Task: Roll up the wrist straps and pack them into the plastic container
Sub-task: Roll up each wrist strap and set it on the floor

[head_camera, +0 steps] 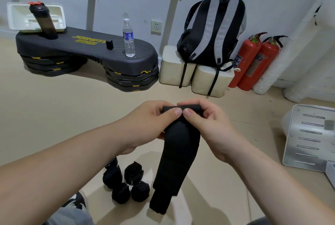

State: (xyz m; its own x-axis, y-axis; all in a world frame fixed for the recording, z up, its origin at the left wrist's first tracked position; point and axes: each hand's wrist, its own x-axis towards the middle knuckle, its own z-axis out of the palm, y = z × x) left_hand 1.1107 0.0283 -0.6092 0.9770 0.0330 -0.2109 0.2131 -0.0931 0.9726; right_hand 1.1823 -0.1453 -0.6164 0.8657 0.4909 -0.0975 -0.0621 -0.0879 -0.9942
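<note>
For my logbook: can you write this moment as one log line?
step: wrist strap partly rolled | left hand: grips rolled end | right hand: grips rolled end | rolled straps: on floor

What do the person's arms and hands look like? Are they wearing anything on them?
Both arms are bare: the left arm and right arm show no sleeves, and no watch or band sits at either wrist. The left hand and right hand wear no gloves, and no rings show. The thumbnails are short and plain.

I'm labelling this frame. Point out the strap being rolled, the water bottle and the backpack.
wrist strap [178, 152], head view, on its hanging middle.
water bottle [128, 37], head view, on its label.
backpack [217, 30], head view, on the black back panel.
</note>
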